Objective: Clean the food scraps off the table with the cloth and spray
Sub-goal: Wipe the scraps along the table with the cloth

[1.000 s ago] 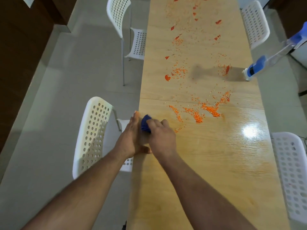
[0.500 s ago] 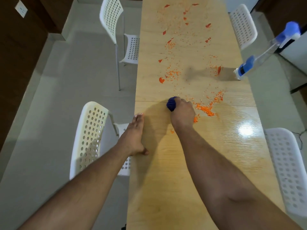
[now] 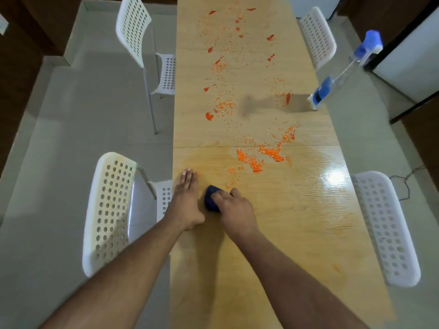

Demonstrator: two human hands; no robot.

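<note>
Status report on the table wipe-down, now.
Right hand grips blue cloth on table; left hand flat at table edge. Orange scraps unwiped ahead. Spray bottle standing at right edge. Nothing in the way.

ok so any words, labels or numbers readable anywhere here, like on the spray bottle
None can be read.
spray bottle: its blue label band shows no legible text, too small and blurred.
wall plate at the left edge: no print can be made out.
cloth, table and chairs: no writing visible.
</note>
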